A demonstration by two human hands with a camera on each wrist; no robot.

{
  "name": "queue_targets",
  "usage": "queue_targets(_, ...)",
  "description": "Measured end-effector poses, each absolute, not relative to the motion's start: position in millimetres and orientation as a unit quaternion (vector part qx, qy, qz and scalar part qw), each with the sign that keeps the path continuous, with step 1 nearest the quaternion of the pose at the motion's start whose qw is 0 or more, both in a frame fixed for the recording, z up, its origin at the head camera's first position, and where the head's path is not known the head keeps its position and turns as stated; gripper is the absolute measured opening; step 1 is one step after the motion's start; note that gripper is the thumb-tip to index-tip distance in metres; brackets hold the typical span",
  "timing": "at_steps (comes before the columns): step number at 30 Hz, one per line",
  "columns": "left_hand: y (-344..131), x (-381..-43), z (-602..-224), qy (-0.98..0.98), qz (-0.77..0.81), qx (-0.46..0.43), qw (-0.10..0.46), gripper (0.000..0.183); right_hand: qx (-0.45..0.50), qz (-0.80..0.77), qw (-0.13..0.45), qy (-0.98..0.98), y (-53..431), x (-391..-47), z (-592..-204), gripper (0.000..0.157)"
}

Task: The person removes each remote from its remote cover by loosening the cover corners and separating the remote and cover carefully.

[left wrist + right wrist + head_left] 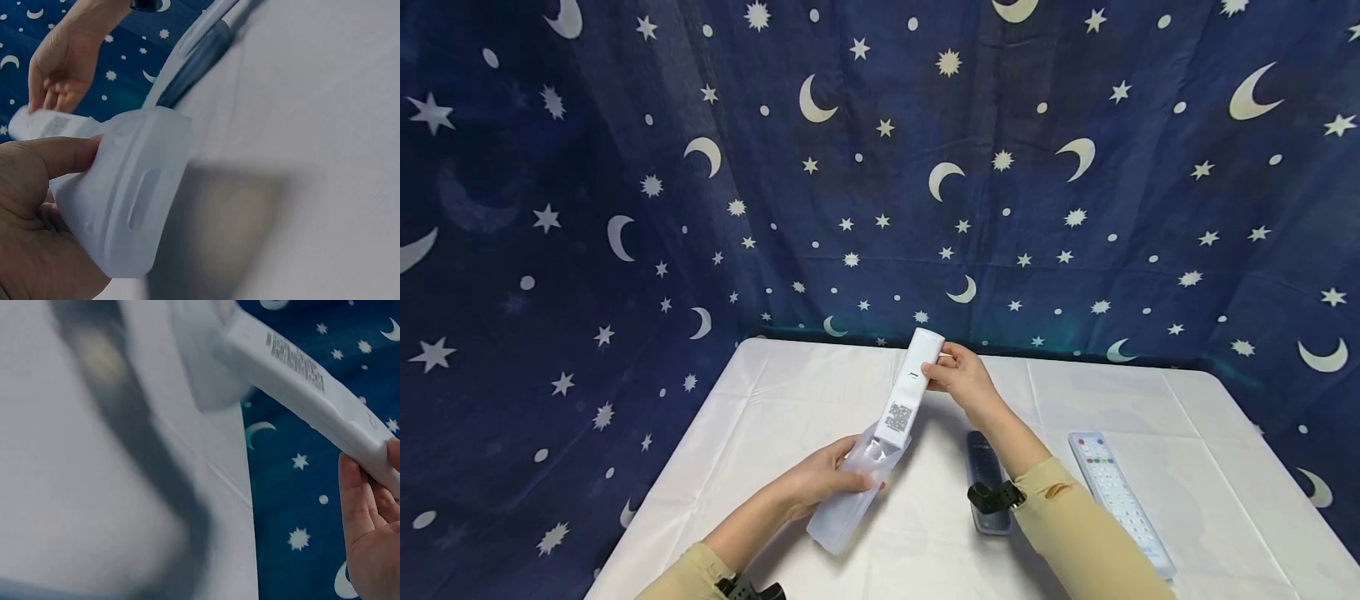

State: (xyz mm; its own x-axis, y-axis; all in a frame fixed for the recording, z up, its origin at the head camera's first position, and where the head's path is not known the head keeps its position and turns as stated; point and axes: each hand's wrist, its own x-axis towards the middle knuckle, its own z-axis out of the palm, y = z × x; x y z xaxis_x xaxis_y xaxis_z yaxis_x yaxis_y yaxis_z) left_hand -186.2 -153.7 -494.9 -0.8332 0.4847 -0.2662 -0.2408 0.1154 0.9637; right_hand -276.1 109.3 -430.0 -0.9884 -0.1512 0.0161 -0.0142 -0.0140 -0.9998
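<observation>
A white remote control (912, 379), with a printed code on its back, is pinched near its far end by my right hand (964, 383). Its near end sits at the mouth of a translucent silicone cover (850, 504), which my left hand (820, 481) grips by the sides. The cover (140, 194) fills the middle of the left wrist view, thumb on top and a slot in its end. In the right wrist view the remote (312, 387) slants down to my right hand (375, 550), and the cover looks blurred behind it.
A dark remote in a clear cover (985, 458) lies under my right forearm. Farther right on the white-clothed table (737, 433) lies a white remote in a clear cover (1116, 492). A dark blue moon-and-star curtain (880, 167) hangs behind and at the left.
</observation>
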Motion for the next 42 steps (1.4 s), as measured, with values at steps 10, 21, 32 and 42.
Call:
queue_targets(10,-162.4,-186.0,-500.7,0.715,0.648,0.045,0.258,0.081,-0.062,-0.71,0.013,0.702,123.9,-276.0,-418.3,0.051)
queue_targets(21,-165.1,-189.7,-498.0,0.706,0.678,0.006,0.206,0.075,-0.143,-0.636,-0.018,0.758,133.9,-259.6,-412.6,0.048)
queue_targets(32,-179.7,-191.8,-491.4,0.712,0.678,-0.02,0.181,0.07,-0.161,-0.576,-0.032,0.801,130.1,-249.2,-425.5,0.039)
queue_targets(42,-201.5,-204.4,-491.2,0.725,0.671,-0.064,0.144,0.065,-0.225,-0.457,-0.105,0.854,116.2,-232.8,-446.0,0.035)
